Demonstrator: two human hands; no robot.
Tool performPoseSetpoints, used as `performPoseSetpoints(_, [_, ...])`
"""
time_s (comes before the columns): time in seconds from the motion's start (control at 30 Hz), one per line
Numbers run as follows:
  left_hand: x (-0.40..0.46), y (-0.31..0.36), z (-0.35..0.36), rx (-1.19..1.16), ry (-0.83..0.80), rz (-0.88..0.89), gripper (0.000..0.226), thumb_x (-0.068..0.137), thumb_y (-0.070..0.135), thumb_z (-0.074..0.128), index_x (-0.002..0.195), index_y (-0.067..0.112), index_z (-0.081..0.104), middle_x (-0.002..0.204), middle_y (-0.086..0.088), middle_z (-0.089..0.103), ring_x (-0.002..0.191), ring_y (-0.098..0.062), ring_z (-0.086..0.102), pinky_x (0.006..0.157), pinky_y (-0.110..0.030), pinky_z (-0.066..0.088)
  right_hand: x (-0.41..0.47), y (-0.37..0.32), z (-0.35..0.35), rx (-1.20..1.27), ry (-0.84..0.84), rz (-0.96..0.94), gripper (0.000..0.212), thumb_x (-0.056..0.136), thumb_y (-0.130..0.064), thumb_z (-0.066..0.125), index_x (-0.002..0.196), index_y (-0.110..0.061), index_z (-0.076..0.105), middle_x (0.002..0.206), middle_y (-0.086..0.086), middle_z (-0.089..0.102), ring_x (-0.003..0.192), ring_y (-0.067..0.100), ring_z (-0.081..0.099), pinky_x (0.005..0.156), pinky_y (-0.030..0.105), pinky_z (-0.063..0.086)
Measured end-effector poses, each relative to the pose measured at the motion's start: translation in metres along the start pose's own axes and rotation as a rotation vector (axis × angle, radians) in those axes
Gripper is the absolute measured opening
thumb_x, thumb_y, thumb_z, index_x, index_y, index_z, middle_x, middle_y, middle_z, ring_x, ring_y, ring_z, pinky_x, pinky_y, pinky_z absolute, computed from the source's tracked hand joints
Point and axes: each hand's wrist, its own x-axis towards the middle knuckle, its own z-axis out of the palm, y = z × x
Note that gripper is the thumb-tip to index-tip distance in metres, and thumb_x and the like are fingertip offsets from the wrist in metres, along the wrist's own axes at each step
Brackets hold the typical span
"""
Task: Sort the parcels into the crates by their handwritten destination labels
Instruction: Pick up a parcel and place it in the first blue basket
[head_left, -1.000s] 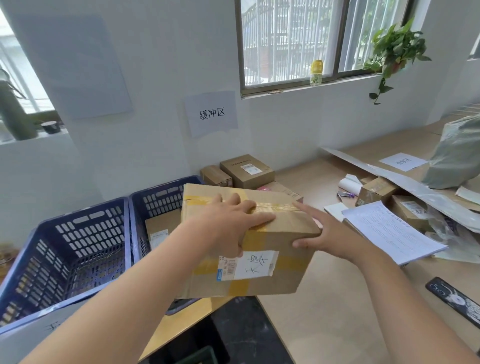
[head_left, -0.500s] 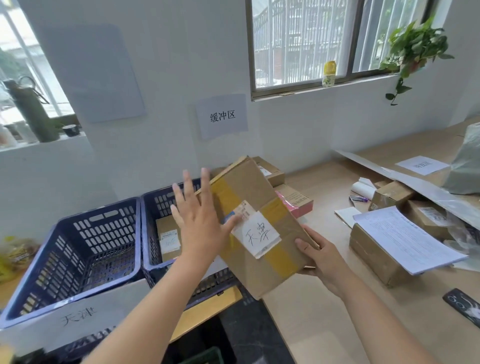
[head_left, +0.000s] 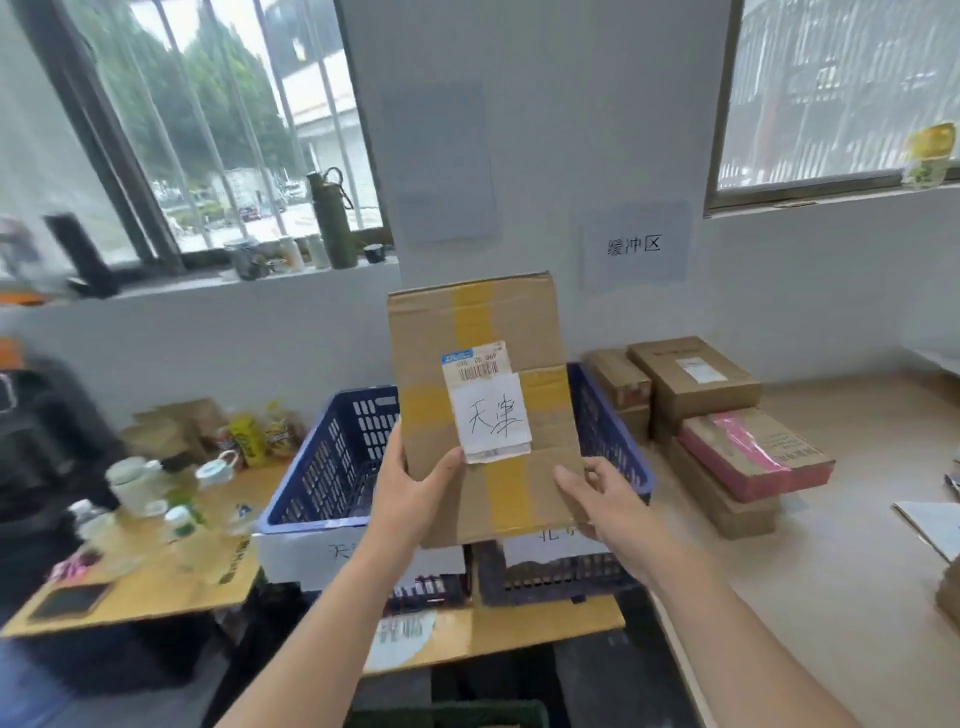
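I hold a brown cardboard parcel upright in front of me, its white handwritten label facing the camera. My left hand grips its lower left edge, thumb on the front face. My right hand holds its lower right corner from the side. Behind and below the parcel stand two blue crates: the left crate with a white paper sign on its front, and the right crate, mostly hidden, with its own sign.
Stacked cardboard parcels and a pink-taped box lie on the wooden counter to the right. A low table on the left carries cups, bottles and snacks. A wall sign hangs behind the crates.
The parcel has turned from tilted to upright with the label facing me. My left hand went from an open palm against it to gripping its edge. My view swung left toward the crates.
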Motion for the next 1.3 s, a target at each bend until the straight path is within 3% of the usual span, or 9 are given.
performPoseSetpoints(0.1, [0.015,-0.007,-0.047,0.038,0.072,-0.017,0.078,0.084,0.048,0.075,0.15,0.041,0.034,0.135,0.026,0.053,0.12,0.006,0.05,0.106,-0.037,0.044,0.025,-0.012,0.048,-0.143,-0.027,-0.012,0.062,0.082,-0.067,0.064,0.125,-0.026,0.052,0.127,-0.003,0.058,0.112,0.017,0.058,0.092,0.035,0.05])
performPoseSetpoints(0.23, [0.051,-0.014,-0.112,0.063,0.145,-0.031,0.074,0.083,0.053,0.075,0.146,0.039,0.04,0.133,0.02,0.059,0.124,-0.009,0.055,0.108,-0.045,0.046,0.054,-0.034,0.118,-0.216,-0.062,-0.044,0.038,0.092,-0.052,0.061,0.115,-0.023,0.054,0.117,-0.002,0.062,0.1,0.013,0.06,0.075,0.028,0.046])
performPoseSetpoints(0.33, [0.085,-0.018,-0.15,0.118,0.143,0.032,0.071,0.085,0.049,0.074,0.147,0.038,0.041,0.123,0.025,0.06,0.119,-0.005,0.057,0.107,-0.041,0.047,0.083,-0.042,0.161,-0.254,-0.053,-0.091,0.054,0.088,-0.057,0.063,0.128,-0.024,0.049,0.127,0.002,0.061,0.11,0.019,0.061,0.088,0.035,0.049])
performPoseSetpoints(0.47, [0.142,-0.04,-0.199,0.209,0.082,0.063,0.075,0.079,0.064,0.072,0.145,0.044,0.04,0.131,0.021,0.062,0.122,-0.009,0.059,0.105,-0.044,0.05,0.125,-0.048,0.22,-0.253,-0.057,-0.109,0.095,0.066,-0.072,0.057,0.151,-0.045,0.022,0.146,-0.005,0.05,0.131,0.023,0.052,0.108,0.051,0.044])
performPoseSetpoints(0.57, [0.186,-0.064,-0.225,0.267,0.035,0.025,0.091,0.07,0.081,0.065,0.148,0.046,0.035,0.141,0.014,0.058,0.128,-0.015,0.055,0.105,-0.046,0.048,0.161,-0.051,0.251,-0.321,-0.006,-0.059,0.089,0.069,-0.076,0.05,0.145,-0.029,0.039,0.133,-0.004,0.059,0.12,0.019,0.057,0.107,0.049,0.044])
performPoseSetpoints(0.67, [0.22,-0.094,-0.238,0.296,-0.06,-0.043,0.079,0.08,0.072,0.063,0.147,0.039,0.039,0.138,0.013,0.06,0.125,-0.017,0.057,0.105,-0.047,0.049,0.192,-0.048,0.273,-0.368,0.066,0.011,0.072,0.085,-0.072,0.045,0.133,-0.02,0.049,0.12,-0.001,0.062,0.111,0.02,0.059,0.104,0.048,0.046])
performPoseSetpoints(0.97, [0.256,-0.18,-0.229,0.422,-0.222,-0.221,0.057,0.096,0.051,0.057,0.138,0.016,0.042,0.134,-0.002,0.056,0.114,-0.02,0.058,0.096,-0.04,0.053,0.243,0.0,0.301,-0.439,0.054,0.085,0.045,0.104,-0.043,0.043,0.146,-0.029,0.036,0.138,-0.008,0.053,0.117,0.015,0.053,0.101,0.037,0.044])
performPoseSetpoints(1.13, [0.261,-0.206,-0.228,1.038,-0.187,-0.158,0.063,0.096,0.064,0.044,0.129,0.011,0.047,0.132,-0.012,0.04,0.121,-0.03,0.039,0.1,-0.04,0.037,0.265,0.039,0.31,-0.436,0.001,0.2,0.04,0.101,-0.043,0.041,0.138,-0.029,0.044,0.128,-0.005,0.06,0.111,0.017,0.06,0.101,0.044,0.05])
performPoseSetpoints(1.3, [0.27,-0.235,-0.239,1.105,-0.316,-0.318,0.074,0.091,0.07,0.046,0.142,0.016,0.04,0.159,-0.016,0.015,0.147,-0.036,0.011,0.113,-0.053,0.027,0.281,0.071,0.319,-0.421,-0.087,0.318,0.033,0.105,-0.035,0.041,0.135,-0.024,0.048,0.128,-0.001,0.062,0.114,0.019,0.061,0.096,0.038,0.052])
